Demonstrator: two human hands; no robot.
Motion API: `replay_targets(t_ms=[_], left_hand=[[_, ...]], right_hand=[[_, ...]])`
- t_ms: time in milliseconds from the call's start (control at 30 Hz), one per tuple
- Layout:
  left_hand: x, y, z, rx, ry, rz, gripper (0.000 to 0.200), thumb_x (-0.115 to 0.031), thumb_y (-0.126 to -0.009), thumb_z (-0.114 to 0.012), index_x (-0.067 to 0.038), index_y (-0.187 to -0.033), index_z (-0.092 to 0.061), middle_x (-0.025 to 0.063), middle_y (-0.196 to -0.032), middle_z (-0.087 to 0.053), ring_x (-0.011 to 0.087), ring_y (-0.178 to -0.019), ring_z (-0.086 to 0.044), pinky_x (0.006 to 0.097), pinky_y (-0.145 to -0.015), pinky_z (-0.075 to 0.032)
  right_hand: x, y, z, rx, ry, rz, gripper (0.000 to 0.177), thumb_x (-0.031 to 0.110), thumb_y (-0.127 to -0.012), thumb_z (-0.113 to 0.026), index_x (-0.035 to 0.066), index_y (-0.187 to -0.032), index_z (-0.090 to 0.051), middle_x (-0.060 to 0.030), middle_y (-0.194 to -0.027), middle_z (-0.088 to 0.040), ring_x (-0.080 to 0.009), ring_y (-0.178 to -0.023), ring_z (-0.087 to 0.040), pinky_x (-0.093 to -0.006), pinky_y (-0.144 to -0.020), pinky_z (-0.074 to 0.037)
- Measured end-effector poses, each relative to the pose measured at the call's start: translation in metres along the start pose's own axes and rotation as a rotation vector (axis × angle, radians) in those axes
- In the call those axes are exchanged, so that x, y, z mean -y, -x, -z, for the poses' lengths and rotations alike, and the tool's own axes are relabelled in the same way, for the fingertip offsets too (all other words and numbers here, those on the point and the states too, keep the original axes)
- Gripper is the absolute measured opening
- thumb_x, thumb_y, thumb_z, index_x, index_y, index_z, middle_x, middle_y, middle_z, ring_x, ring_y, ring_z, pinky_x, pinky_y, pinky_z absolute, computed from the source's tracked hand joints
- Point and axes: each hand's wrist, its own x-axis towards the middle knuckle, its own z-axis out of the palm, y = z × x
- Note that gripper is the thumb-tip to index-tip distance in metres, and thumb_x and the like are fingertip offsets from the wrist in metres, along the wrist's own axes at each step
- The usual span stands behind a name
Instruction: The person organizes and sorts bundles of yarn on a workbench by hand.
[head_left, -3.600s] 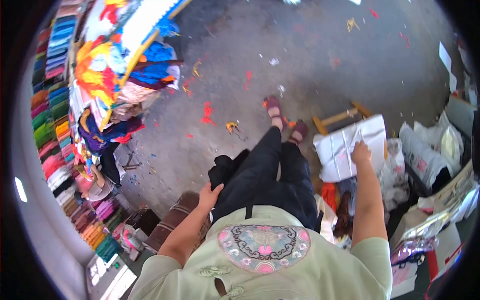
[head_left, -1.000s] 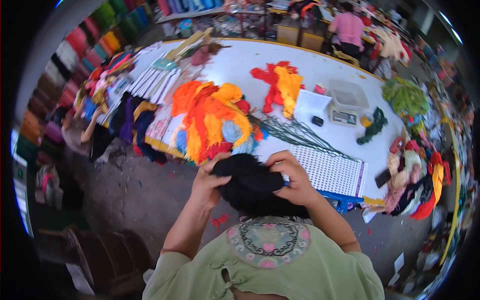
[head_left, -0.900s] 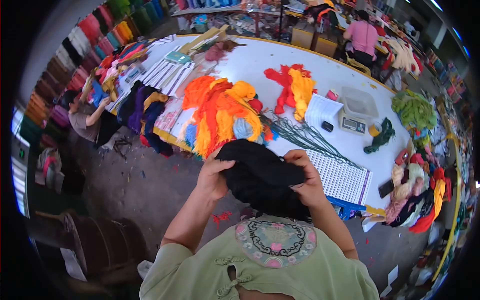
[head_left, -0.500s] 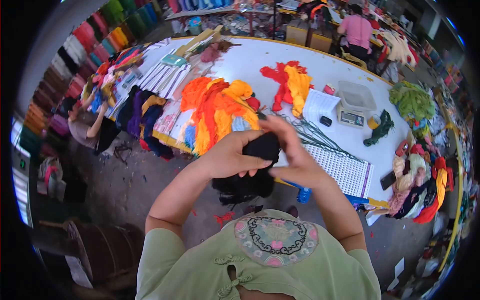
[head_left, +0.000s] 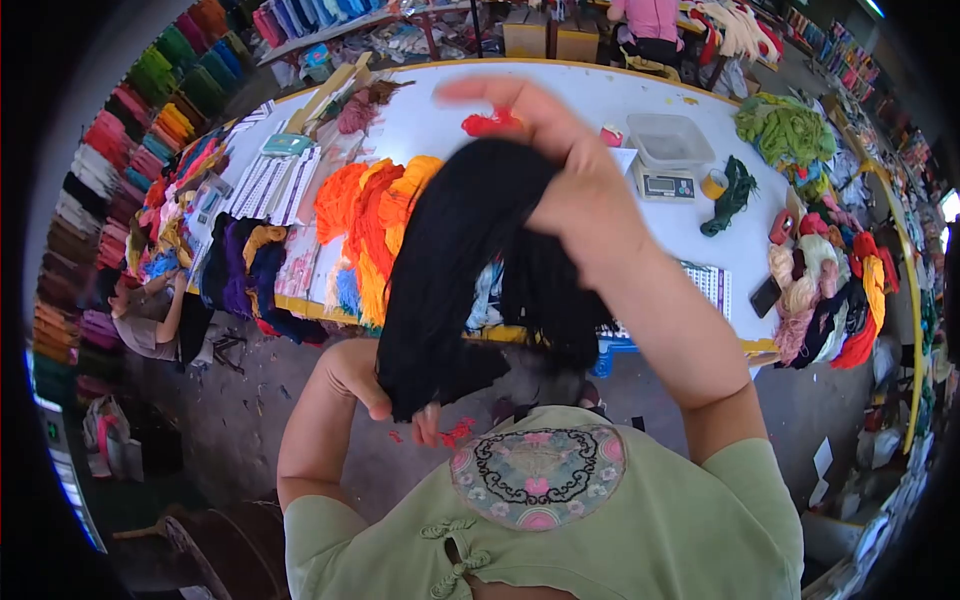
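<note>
The thick black hank of yarn (head_left: 450,270) hangs mid-frame in front of the person, its long axis running steeply from upper right down to lower left. The right hand (head_left: 575,185) carries the top loop, one finger stretched out loosely. The left hand (head_left: 358,375), lower left of centre, has its fingers curled tight round the bottom end and is the nearer one to the loose strands there. Behind lies the white table (head_left: 600,100).

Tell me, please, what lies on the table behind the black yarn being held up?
Beside the black yarn, orange and yellow yarn shows on the white table, with a gridded sheet at its right. The table stretch directly behind the yarn is covered.
</note>
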Motion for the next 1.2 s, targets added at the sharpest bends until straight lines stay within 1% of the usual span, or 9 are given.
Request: replay_targets(t_ms=[200, 300, 367, 467, 533, 633, 867, 1067, 1200], left_hand=[[-0.030, 0.004, -0.024, 0.424, -0.699, -0.463, 0.055, -0.031, -0.081, -0.074, 0.013, -0.110, -0.058, 0.0276, -0.102, -0.064, 0.0391, -0.094, -0.066, 0.0489, -0.085, -0.052], [-0.060, 0.021, -0.019, 0.528, -0.918, -0.652, 0.049, -0.039, -0.089, -0.064, 0.003, -0.112, -0.061, 0.0231, -0.107, -0.063, 0.0355, -0.101, -0.064, 0.0443, -0.082, -0.052], [-0.040, 0.023, -0.043, -0.278, -0.808, -0.908, 0.052, -0.038, -0.089, -0.062, 0.007, -0.115, -0.058, 0.0284, -0.108, -0.062, 0.0344, -0.089, -0.066, 0.0447, -0.079, -0.054], [-0.013, -0.001, -0.043, -0.650, -0.416, -1.101, 0.073, -0.034, -0.089, -0.063, 0.009, -0.138, -0.030, 0.0347, -0.127, -0.052, 0.0329, -0.083, -0.068, 0.0435, -0.075, -0.056], [-0.023, -0.015, -0.013, -0.061, -0.177, -1.093, 0.083, -0.026, -0.088, -0.068, 0.000, -0.148, -0.016, 0.0311, -0.131, -0.051, 0.0304, -0.090, -0.065, 0.0396, -0.066, -0.053], [0.011, -0.062, 0.013, -0.472, 0.022, -1.041, 0.093, -0.030, -0.084, -0.072, 0.009, -0.145, -0.013, 0.0402, -0.131, -0.041, 0.0346, -0.063, -0.067, 0.0413, -0.066, -0.057], [0.018, -0.084, 0.075, -1.211, -0.292, -0.744, 0.045, -0.034, -0.086, -0.069, 0.006, -0.105, -0.059, 0.0104, -0.057, -0.056, 0.0128, -0.038, -0.044, 0.0252, -0.040, -0.035], [0.015, -0.113, 0.088, -1.300, -0.330, -0.615, 0.037, -0.031, -0.089, -0.063, 0.006, -0.094, -0.066, 0.0132, -0.068, -0.065, 0.0157, -0.046, -0.055, 0.0262, -0.045, -0.042], [-0.054, -0.163, 0.115, -1.417, -1.405, -0.255, 0.047, -0.027, -0.090, -0.062, 0.006, -0.123, -0.056, 0.0165, -0.116, -0.065, 0.0292, -0.107, -0.063, 0.0396, -0.091, -0.049]], right_hand=[[-0.063, -0.027, 0.067, -0.202, -0.195, -0.163, 0.043, -0.002, -0.081, -0.053, 0.003, -0.123, -0.055, -0.0095, -0.110, -0.064, -0.0155, -0.098, -0.062, -0.0300, -0.085, -0.051], [-0.151, 0.017, 0.102, 0.009, 0.383, -0.423, 0.041, 0.014, -0.083, -0.065, 0.004, -0.123, -0.056, -0.0108, -0.112, -0.063, -0.0196, -0.106, -0.059, -0.0343, -0.093, -0.047], [-0.204, 0.056, 0.131, 0.186, 0.539, -0.544, 0.045, 0.025, -0.085, -0.068, 0.005, -0.123, -0.057, -0.0123, -0.116, -0.062, -0.0223, -0.110, -0.058, -0.0357, -0.096, -0.046], [-0.254, 0.118, 0.182, 0.089, 0.705, -0.794, 0.051, 0.037, -0.085, -0.070, 0.006, -0.124, -0.057, -0.0143, -0.121, -0.061, -0.0254, -0.114, -0.057, -0.0364, -0.096, -0.046], [-0.286, 0.166, 0.231, -0.015, 0.735, -1.011, 0.056, 0.040, -0.083, -0.071, 0.005, -0.124, -0.057, -0.0143, -0.121, -0.061, -0.0261, -0.114, -0.057, -0.0366, -0.095, -0.046], [-0.323, 0.213, 0.304, -0.017, 0.811, -1.160, 0.057, 0.041, -0.079, -0.074, 0.006, -0.122, -0.058, -0.0131, -0.118, -0.062, -0.0258, -0.108, -0.059, -0.0367, -0.091, -0.049], [-0.411, 0.182, 0.392, 0.168, 0.647, -1.175, 0.048, 0.032, -0.080, -0.074, 0.005, -0.118, -0.060, -0.0119, -0.099, -0.067, -0.0210, -0.090, -0.064, -0.0337, -0.079, -0.051], [-0.425, 0.102, 0.417, -0.322, 0.994, -0.744, 0.054, 0.021, -0.081, -0.069, 0.005, -0.128, -0.050, -0.0127, -0.100, -0.066, -0.0265, -0.085, -0.065, -0.0365, -0.078, -0.050], [-0.332, 0.056, 0.338, -0.247, 0.719, -0.569, 0.031, 0.016, -0.084, -0.068, 0.004, -0.112, -0.062, -0.0095, -0.090, -0.065, -0.0146, -0.074, -0.062, -0.0287, -0.069, -0.050]])
